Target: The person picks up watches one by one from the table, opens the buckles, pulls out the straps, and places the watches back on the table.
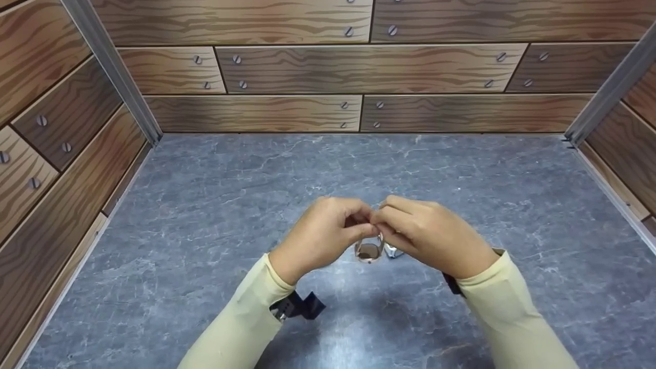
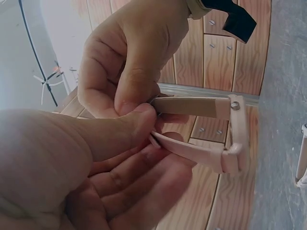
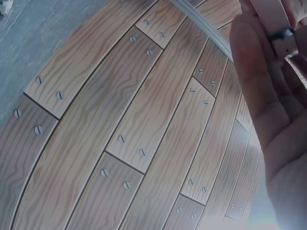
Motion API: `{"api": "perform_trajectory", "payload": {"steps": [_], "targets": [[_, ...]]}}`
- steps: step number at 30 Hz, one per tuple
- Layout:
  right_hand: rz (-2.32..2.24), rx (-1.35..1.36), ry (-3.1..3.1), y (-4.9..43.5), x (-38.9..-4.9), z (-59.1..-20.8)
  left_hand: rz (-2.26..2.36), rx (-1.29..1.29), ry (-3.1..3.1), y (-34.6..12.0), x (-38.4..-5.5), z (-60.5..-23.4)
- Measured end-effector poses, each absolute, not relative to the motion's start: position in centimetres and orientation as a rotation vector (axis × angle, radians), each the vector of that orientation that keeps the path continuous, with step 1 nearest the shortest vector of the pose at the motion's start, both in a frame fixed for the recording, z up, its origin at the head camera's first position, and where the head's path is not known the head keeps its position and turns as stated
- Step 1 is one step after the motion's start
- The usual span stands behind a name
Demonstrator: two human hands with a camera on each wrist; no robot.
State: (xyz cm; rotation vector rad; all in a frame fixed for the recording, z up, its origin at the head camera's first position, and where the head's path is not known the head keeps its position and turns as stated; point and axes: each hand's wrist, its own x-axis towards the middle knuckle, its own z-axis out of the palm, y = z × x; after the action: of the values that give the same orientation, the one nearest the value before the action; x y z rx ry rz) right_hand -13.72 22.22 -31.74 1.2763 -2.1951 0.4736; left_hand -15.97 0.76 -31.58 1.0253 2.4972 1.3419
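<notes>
A pale pink wristwatch (image 1: pixel 369 260) hangs below my fingertips in the middle of the head view. The left wrist view shows its square case (image 2: pixel 238 136) from the side, with a strap band running back from each end. My left hand (image 1: pixel 328 233) pinches one strap end between thumb and fingers. Against it, my right hand (image 1: pixel 428 230) pinches the other end, and the fingertips of both hands nearly meet. In the right wrist view, a strap end (image 3: pixel 276 21) with a small dark metal part shows between the right fingers. Fingers hide where the straps come together.
A small silvery-white object (image 1: pixel 393 251) lies on the table just behind the right fingers, partly covered, its kind unclear. The grey marbled tabletop (image 1: pixel 230 179) is bounded by wood-patterned walls (image 1: pixel 287 113) at the back and sides.
</notes>
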Motion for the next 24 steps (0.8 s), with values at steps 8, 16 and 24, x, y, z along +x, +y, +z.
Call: {"api": "perform_trajectory", "payload": {"steps": [8,16,24], "targets": [[0.528,1.24,-2.148,22.33,-13.69,-31.5,1.479,1.006,2.414,0.86,-15.91,-31.45],[0.607,1.183,-2.119,22.07,-13.82,-31.47,1.594,0.934,2.313,0.82,-15.83,-31.28],[0.604,1.084,-2.11,21.57,-13.59,-31.52,1.627,0.942,2.336,0.83,-15.72,-31.13]]}}
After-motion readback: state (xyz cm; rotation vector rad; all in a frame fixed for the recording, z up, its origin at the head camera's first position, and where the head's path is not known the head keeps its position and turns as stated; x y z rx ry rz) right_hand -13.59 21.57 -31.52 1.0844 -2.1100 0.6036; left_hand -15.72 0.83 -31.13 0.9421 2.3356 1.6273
